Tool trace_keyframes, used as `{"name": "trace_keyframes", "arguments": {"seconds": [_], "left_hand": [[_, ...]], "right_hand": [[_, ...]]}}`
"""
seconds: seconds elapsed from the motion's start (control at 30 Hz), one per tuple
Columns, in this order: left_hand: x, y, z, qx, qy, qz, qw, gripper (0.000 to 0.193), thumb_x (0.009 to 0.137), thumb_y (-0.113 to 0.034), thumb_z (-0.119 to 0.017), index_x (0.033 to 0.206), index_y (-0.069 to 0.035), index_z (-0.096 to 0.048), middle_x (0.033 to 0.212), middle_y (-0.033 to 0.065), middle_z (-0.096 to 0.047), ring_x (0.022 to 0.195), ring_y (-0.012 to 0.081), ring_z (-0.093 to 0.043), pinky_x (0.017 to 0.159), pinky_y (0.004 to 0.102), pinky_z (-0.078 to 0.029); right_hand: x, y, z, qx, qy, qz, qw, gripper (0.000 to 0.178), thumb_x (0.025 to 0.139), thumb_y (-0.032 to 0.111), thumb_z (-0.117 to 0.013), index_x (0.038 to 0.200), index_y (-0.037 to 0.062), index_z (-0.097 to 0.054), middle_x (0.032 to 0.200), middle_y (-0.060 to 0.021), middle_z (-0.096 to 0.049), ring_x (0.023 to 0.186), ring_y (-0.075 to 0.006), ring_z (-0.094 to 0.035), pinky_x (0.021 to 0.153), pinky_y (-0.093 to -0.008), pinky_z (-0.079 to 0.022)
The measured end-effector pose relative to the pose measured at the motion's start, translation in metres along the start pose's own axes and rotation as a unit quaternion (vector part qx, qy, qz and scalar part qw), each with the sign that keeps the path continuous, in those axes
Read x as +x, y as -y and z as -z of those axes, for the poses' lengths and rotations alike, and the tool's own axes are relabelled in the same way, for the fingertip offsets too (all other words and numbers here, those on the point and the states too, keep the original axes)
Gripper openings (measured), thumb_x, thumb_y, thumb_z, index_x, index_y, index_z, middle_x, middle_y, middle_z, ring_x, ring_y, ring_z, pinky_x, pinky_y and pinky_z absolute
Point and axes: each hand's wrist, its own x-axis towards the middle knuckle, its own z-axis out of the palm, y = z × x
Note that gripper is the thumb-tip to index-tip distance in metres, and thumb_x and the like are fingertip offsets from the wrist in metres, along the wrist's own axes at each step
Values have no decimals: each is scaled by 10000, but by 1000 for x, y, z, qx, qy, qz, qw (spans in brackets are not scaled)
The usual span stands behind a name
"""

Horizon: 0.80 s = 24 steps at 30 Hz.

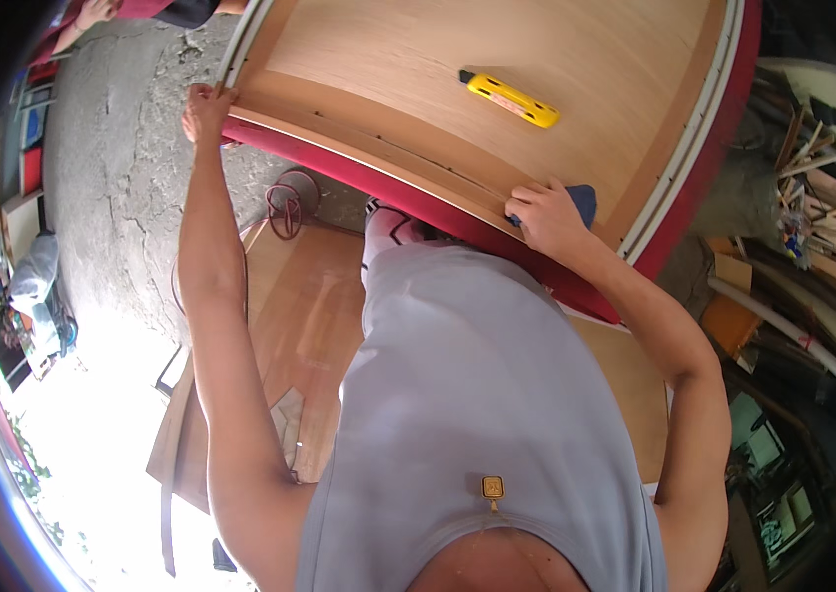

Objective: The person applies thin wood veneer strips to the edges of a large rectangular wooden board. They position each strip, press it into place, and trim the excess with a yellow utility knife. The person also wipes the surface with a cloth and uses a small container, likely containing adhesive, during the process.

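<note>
In front of me lies a wide wooden panel (378,59) with red-covered sides, a raised wooden border and white strips along its two side edges. My left hand (206,111) is closed at the near left corner, its fingers gripping the end of the border. Over the near edge, toward the right corner, my right hand (551,217) is closed around a dark blue pad (583,200), pressed against the border; the fingers hide part of it. On the bare wood beyond the right hand rests a yellow utility knife (511,99).
Another person's hand (97,12) shows at the top left. Below my left arm are a wooden board (299,335) and a bucket-like container (301,192) with a red cord. Scrap wood (822,187) is piled on the right. Cracked concrete floor (122,158) extends leftward.
</note>
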Motion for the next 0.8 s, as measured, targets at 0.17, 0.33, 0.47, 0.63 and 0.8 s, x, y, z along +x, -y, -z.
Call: {"name": "trace_keyframes", "arguments": {"seconds": [0.17, 0.33, 0.47, 0.63, 0.8], "left_hand": [[9, 25, 13, -60, 2, -38, 997, 551, 634, -475, -837, 1050, -169, -644, 1040, 48, -717, 966, 271, -684, 826, 417, -519], [1, 0, 21, -83, 30, -48, 995, 511, 633, -445, -832, 1027, -179, -644, 975, 32, -727, 919, 278, -689, 790, 408, -515], [8, 17, 5, -127, 35, -62, 989, 466, 638, -415, -822, 1009, -188, -655, 966, 27, -727, 891, 243, -692, 785, 390, -510], [-2, 3, 15, -94, 74, 4, 993, 536, 637, -432, -833, 1088, -224, -633, 942, 19, -722, 881, 237, -693, 832, 428, -491], [-17, 15, 24, -163, 0, -48, 986, 876, 657, -460, -854, 1383, -155, -472, 1124, 133, -619, 1083, 326, -555, 946, 486, -425]], "right_hand": [[90, 35, 8, 41, 1, 7, 999, 153, 782, 83, -596, 913, 129, -660, 939, -25, -626, 953, -227, -640, 791, -423, -421], [171, 60, 6, 47, -79, 37, 995, 130, 752, 99, -645, 880, 120, -638, 876, -20, -633, 847, -243, -652, 694, -425, -440], [234, 85, 9, 68, -74, 34, 994, 123, 765, 117, -646, 888, 117, -658, 895, -32, -654, 834, -248, -663, 711, -432, -458], [283, 110, 23, 12, -105, 12, 994, 120, 783, 129, -644, 897, 113, -678, 890, -57, -670, 857, -266, -674, 763, -445, -490], [267, 39, 91, 48, -236, -121, 963, 195, 744, 156, -704, 936, 178, -726, 930, -68, -688, 930, -279, -640, 817, -442, -470]]}}
